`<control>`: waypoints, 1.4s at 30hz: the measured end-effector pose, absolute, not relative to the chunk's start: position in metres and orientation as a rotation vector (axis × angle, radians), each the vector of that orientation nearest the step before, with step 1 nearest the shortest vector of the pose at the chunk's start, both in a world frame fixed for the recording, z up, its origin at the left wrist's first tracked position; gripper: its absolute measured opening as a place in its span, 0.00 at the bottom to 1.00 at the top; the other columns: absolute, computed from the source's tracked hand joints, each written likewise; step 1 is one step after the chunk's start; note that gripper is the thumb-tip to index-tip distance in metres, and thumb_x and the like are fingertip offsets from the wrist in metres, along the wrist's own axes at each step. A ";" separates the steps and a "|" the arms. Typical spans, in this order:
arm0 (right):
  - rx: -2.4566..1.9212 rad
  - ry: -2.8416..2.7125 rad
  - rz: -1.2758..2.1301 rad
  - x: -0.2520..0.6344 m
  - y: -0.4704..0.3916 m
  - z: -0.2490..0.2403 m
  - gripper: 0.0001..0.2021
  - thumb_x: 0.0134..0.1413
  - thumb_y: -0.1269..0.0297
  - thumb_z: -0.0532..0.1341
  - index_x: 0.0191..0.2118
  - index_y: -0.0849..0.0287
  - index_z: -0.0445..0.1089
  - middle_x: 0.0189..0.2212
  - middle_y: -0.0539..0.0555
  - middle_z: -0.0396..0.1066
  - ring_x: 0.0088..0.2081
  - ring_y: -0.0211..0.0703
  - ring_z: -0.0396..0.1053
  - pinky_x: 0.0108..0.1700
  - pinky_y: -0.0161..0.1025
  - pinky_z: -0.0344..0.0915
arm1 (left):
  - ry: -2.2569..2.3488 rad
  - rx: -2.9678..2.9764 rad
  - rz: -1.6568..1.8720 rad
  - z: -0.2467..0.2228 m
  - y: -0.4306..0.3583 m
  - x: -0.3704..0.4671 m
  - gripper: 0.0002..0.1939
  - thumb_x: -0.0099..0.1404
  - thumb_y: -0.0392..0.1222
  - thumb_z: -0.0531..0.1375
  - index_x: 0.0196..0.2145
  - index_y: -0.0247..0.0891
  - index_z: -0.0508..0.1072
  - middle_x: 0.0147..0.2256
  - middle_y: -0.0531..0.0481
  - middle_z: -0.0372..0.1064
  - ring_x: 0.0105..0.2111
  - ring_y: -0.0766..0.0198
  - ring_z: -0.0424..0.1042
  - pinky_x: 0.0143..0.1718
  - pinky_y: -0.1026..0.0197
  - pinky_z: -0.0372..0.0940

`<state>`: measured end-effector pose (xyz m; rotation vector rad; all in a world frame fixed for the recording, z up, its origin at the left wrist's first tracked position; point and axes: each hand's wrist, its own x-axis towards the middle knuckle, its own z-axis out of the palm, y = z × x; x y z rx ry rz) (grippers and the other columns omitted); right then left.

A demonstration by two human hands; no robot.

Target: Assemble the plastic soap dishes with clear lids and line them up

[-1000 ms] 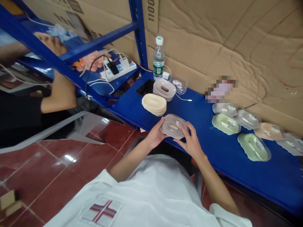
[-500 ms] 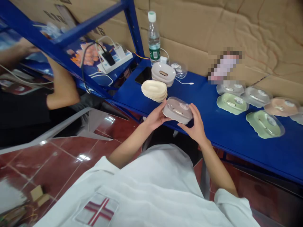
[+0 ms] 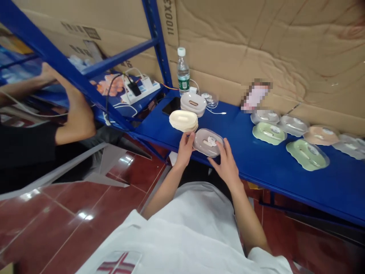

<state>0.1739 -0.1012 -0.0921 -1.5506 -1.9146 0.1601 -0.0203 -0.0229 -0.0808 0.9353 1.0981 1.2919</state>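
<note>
At the front edge of the blue table I hold a grey oval soap dish (image 3: 203, 149) under a clear lid with a round white sticker. My left hand (image 3: 186, 147) grips its left end. My right hand (image 3: 226, 161) is around the right end, fingertips on the lid beside the sticker and thumb low at the near side. Just beyond my left hand stands a stack of cream oval trays (image 3: 182, 118). Behind that is a stack of pale grey slotted trays (image 3: 193, 102).
Several lidded dishes, including a green one (image 3: 308, 155) and a peach one (image 3: 321, 136), sit to the right. A water bottle (image 3: 183, 72), a dark phone (image 3: 172, 106) and a power strip (image 3: 142, 93) are behind. A blue frame post (image 3: 71, 74) separates a co-worker's arm (image 3: 75, 110) on the left.
The view has shifted, so the table things appear lower. The soap dish has tilted, showing more of its top, and my right fingers have moved over its lid towards the sticker.
</note>
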 end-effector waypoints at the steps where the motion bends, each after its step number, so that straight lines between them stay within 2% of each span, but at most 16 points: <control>1: -1.555 -1.904 0.154 0.172 -0.101 -0.093 0.37 0.69 0.50 0.64 0.77 0.50 0.52 0.79 0.66 0.44 0.76 0.67 0.55 0.66 0.64 0.71 | 1.126 0.988 1.318 -0.082 -0.025 -0.019 0.19 0.70 0.59 0.65 0.47 0.42 0.74 0.41 0.50 0.74 0.41 0.62 0.73 0.43 0.62 0.70; 4: -1.554 -1.837 0.131 0.174 -0.102 -0.094 0.37 0.68 0.50 0.65 0.76 0.51 0.54 0.78 0.67 0.47 0.76 0.64 0.55 0.68 0.61 0.70 | 1.177 1.164 1.343 -0.081 -0.032 -0.014 0.13 0.71 0.53 0.66 0.44 0.41 0.78 0.42 0.48 0.75 0.47 0.58 0.73 0.50 0.60 0.68; 7: -1.619 -1.822 0.078 0.193 -0.117 -0.093 0.34 0.68 0.50 0.65 0.74 0.50 0.58 0.77 0.65 0.50 0.75 0.64 0.57 0.67 0.61 0.70 | 1.186 1.323 1.329 -0.080 -0.039 -0.009 0.12 0.71 0.50 0.65 0.47 0.42 0.79 0.50 0.44 0.75 0.50 0.56 0.73 0.53 0.58 0.68; 9: -1.698 -1.814 0.030 0.216 -0.139 -0.091 0.33 0.68 0.49 0.65 0.73 0.49 0.60 0.77 0.65 0.51 0.74 0.66 0.59 0.66 0.63 0.70 | 1.187 1.418 1.316 -0.081 -0.043 -0.006 0.13 0.71 0.49 0.65 0.50 0.43 0.79 0.53 0.41 0.73 0.51 0.55 0.73 0.54 0.56 0.70; 15: -1.919 -1.519 -0.173 0.328 -0.234 -0.092 0.39 0.62 0.43 0.68 0.73 0.51 0.61 0.73 0.70 0.57 0.74 0.71 0.57 0.67 0.73 0.64 | 1.182 1.667 1.293 -0.091 -0.048 -0.002 0.11 0.75 0.45 0.59 0.49 0.41 0.78 0.52 0.39 0.73 0.49 0.55 0.74 0.58 0.51 0.70; 19: -2.038 -1.312 -0.378 0.407 -0.278 -0.100 0.44 0.59 0.39 0.69 0.74 0.54 0.61 0.73 0.73 0.56 0.75 0.73 0.54 0.72 0.71 0.57 | 1.178 1.805 1.344 -0.099 -0.049 -0.001 0.12 0.77 0.42 0.57 0.52 0.41 0.78 0.55 0.39 0.72 0.50 0.57 0.75 0.58 0.53 0.70; 22: -2.154 -1.204 -0.443 0.457 -0.288 -0.107 0.46 0.57 0.34 0.66 0.73 0.56 0.62 0.73 0.75 0.54 0.75 0.76 0.53 0.71 0.68 0.56 | 1.180 1.901 1.391 -0.104 -0.047 0.000 0.12 0.76 0.41 0.58 0.52 0.41 0.78 0.53 0.40 0.74 0.51 0.56 0.77 0.57 0.53 0.71; 25: -2.248 -1.155 -0.444 0.503 -0.286 -0.112 0.49 0.55 0.31 0.63 0.74 0.58 0.60 0.73 0.75 0.50 0.74 0.80 0.53 0.70 0.71 0.54 | 1.184 1.995 1.434 -0.106 -0.045 0.000 0.10 0.76 0.39 0.58 0.49 0.41 0.79 0.50 0.42 0.76 0.51 0.56 0.78 0.56 0.52 0.72; 28: -2.288 -1.118 -0.389 0.549 -0.279 -0.114 0.52 0.51 0.31 0.63 0.75 0.58 0.56 0.74 0.75 0.47 0.75 0.81 0.48 0.71 0.72 0.51 | 1.185 2.079 1.458 -0.107 -0.044 -0.001 0.09 0.76 0.38 0.58 0.47 0.41 0.79 0.48 0.43 0.77 0.50 0.57 0.78 0.56 0.53 0.72; 32: -2.361 -1.036 -0.198 0.614 -0.267 -0.114 0.54 0.43 0.36 0.69 0.73 0.57 0.57 0.75 0.74 0.38 0.77 0.81 0.38 0.72 0.69 0.48 | 1.183 2.164 1.466 -0.107 -0.044 -0.003 0.09 0.75 0.36 0.58 0.46 0.41 0.79 0.47 0.43 0.78 0.49 0.58 0.79 0.55 0.54 0.73; 35: -2.374 -1.017 -0.127 0.651 -0.251 -0.111 0.54 0.40 0.41 0.70 0.72 0.57 0.58 0.74 0.73 0.40 0.76 0.80 0.46 0.71 0.66 0.51 | 1.186 2.206 1.464 -0.109 -0.043 -0.003 0.09 0.75 0.35 0.58 0.46 0.40 0.79 0.46 0.43 0.78 0.48 0.57 0.79 0.54 0.54 0.74; 39: -2.333 -1.121 -0.201 0.673 -0.223 -0.106 0.51 0.40 0.42 0.70 0.70 0.59 0.61 0.67 0.70 0.58 0.70 0.71 0.58 0.69 0.61 0.55 | 1.196 2.240 1.445 -0.112 -0.043 -0.003 0.09 0.75 0.34 0.59 0.47 0.40 0.79 0.46 0.43 0.79 0.48 0.57 0.79 0.54 0.54 0.74; 42: -2.283 -1.265 -0.254 0.677 -0.205 -0.097 0.46 0.46 0.40 0.68 0.69 0.56 0.64 0.61 0.64 0.67 0.64 0.62 0.67 0.63 0.55 0.64 | 1.208 2.250 1.427 -0.112 -0.044 -0.004 0.09 0.74 0.34 0.59 0.47 0.41 0.79 0.46 0.43 0.79 0.48 0.57 0.79 0.53 0.54 0.74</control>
